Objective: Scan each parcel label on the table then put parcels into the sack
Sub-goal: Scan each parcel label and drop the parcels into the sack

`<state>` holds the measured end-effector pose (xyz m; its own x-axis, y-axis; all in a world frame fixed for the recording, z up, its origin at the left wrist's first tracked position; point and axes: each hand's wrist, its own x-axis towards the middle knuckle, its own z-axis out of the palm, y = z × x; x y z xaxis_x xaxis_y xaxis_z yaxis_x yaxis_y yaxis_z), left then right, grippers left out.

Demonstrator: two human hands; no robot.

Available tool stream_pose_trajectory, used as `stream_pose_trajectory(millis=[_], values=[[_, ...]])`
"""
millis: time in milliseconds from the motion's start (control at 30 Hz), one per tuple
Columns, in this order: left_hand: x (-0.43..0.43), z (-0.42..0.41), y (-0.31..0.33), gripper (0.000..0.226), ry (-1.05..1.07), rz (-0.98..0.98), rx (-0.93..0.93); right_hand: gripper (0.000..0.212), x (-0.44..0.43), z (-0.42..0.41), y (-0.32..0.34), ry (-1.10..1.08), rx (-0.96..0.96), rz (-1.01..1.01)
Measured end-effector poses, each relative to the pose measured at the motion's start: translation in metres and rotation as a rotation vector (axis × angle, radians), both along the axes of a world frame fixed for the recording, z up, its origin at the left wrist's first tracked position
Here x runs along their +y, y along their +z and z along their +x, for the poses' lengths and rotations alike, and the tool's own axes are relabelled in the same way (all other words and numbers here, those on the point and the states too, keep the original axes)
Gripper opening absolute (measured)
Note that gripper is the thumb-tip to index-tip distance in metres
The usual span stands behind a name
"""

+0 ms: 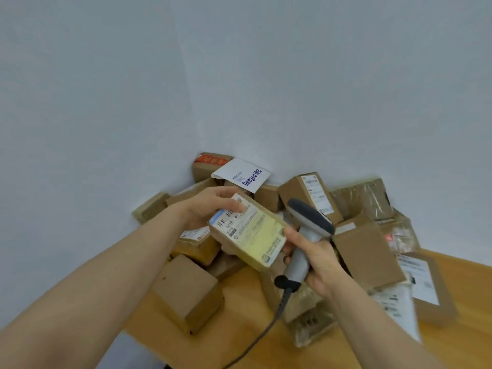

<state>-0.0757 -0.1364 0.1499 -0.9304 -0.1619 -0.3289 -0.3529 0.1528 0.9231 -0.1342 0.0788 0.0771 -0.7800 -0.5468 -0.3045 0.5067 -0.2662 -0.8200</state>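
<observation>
My left hand [210,206] holds a small cardboard parcel [250,235] from its far end, with the white and yellow label facing up and the thumb lying on the barcodes. My right hand [316,259] grips the handle of a grey barcode scanner [308,222], and its fingertips touch the parcel's right edge. The scanner's dark head sits just right of the parcel, above the pile. A black cable [266,328] runs down from the scanner's handle. No sack is in view.
A heap of cardboard parcels fills the wooden table [239,339] against the white wall: a plain box [189,294] at front left, a flat labelled box [426,286] at right, a white Deeyeo mailer [245,174] at the back, and clear-wrapped packets [308,320] under my right wrist.
</observation>
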Motion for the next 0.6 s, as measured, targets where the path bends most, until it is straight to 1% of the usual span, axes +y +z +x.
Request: stream_pose_trajectory(millis=[100,167,200,233,267,300,400,467,533,600], values=[[0.032,0.011,0.004,0.026,0.074,-0.013,0.012,0.031,0.026,0.012,-0.002,-0.006,-0.027,0.01],[0.045,0.015,0.005,0.011,0.224,0.04,0.066,0.029,0.032,0.02,-0.002,-0.082,-0.091,-0.027],[0.051,0.018,0.004,0.026,0.302,0.088,0.084,0.027,0.033,0.024,-0.001,-0.131,-0.126,-0.049],[0.054,0.019,-0.002,0.05,0.362,0.154,0.072,0.028,0.034,0.026,-0.002,-0.176,-0.152,-0.07],[0.058,0.022,-0.006,0.067,0.387,0.212,0.032,0.03,0.035,0.028,-0.001,-0.212,-0.169,-0.086],[0.065,0.026,-0.011,0.071,0.368,0.258,0.002,0.033,0.035,0.03,-0.001,-0.241,-0.175,-0.094],[0.086,0.035,-0.032,0.061,0.266,0.312,-0.067,0.046,0.035,0.036,0.004,-0.273,-0.139,-0.104],[0.092,0.038,-0.04,0.061,0.29,0.319,-0.035,0.053,0.035,0.04,0.009,-0.253,-0.11,-0.103],[0.085,0.042,-0.041,0.061,0.33,0.325,0.005,0.048,0.035,0.043,0.012,-0.221,-0.081,-0.066],[0.07,0.046,-0.04,0.057,0.376,0.279,0.031,0.038,0.035,0.047,0.015,-0.182,-0.033,0.035]])
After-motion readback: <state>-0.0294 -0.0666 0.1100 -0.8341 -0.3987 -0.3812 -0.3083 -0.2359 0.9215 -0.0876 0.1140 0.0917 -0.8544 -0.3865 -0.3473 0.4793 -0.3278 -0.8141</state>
